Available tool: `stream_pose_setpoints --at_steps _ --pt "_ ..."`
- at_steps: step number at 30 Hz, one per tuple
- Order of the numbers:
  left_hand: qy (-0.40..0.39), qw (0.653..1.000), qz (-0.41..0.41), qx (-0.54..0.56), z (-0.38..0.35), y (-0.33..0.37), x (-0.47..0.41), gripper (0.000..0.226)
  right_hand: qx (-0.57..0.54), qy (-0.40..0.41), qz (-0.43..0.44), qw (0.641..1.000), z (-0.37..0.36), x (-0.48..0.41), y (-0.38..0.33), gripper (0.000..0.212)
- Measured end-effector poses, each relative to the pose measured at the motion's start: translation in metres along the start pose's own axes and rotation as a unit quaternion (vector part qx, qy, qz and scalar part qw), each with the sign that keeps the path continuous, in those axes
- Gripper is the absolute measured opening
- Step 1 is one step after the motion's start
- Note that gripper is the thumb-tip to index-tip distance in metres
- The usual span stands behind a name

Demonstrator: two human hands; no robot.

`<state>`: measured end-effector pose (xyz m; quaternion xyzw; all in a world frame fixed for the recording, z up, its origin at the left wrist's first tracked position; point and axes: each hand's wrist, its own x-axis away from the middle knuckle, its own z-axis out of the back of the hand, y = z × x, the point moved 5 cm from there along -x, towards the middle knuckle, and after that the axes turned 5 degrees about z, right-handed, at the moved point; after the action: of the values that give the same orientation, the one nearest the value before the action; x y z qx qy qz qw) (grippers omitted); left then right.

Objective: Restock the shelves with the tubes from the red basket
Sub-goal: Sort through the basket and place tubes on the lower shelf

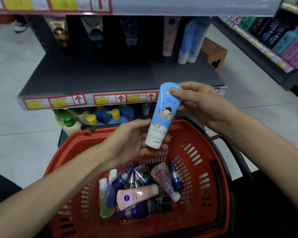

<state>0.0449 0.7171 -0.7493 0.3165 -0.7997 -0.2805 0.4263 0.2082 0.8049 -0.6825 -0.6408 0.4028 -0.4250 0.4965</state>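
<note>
A light blue tube (163,115) with a cartoon print and a white cap stands cap-down above the red basket (201,158). My right hand (199,103) pinches its upper end, thumb on the front. My left hand (132,143) cups the capped lower end from beneath and the left. Several tubes lie in the basket, among them a pink one (136,195), dark blue ones and a green one. On the dark shelf (96,78) behind, two matching blue tubes (190,42) stand at the right, next to a pink tube (169,35).
Further tubes stand along the back of the shelf under an upper shelf edge with red and yellow price labels. Bottles with yellow and green caps (100,115) sit on the lowest level. A brown box (213,54) is on the floor; another stocked shelf (282,40) runs at right.
</note>
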Motion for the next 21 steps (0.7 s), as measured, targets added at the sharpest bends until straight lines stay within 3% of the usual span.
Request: stream_pose_setpoints --at_steps 7,10,14,18,21 --pt "-0.032 0.994 -0.049 0.097 -0.029 0.019 -0.023 0.05 -0.099 0.067 0.01 0.993 0.026 -0.003 -0.012 0.018" --pt "0.014 0.993 -0.111 0.042 -0.027 0.029 -0.036 0.046 -0.065 0.071 0.005 0.995 0.03 0.003 -0.011 0.035" --pt "0.102 0.977 -0.184 -0.018 -0.033 0.044 -0.049 0.033 0.012 0.033 0.006 0.999 0.031 0.015 -0.01 0.035" --pt "0.201 0.931 -0.26 -0.157 -0.052 0.064 -0.059 0.041 0.009 0.045 0.015 0.999 0.043 0.014 -0.014 0.033" --pt "0.222 0.9 -0.3 -0.227 -0.068 0.074 -0.066 0.042 -0.002 0.069 0.012 0.998 0.055 0.007 -0.015 0.028"
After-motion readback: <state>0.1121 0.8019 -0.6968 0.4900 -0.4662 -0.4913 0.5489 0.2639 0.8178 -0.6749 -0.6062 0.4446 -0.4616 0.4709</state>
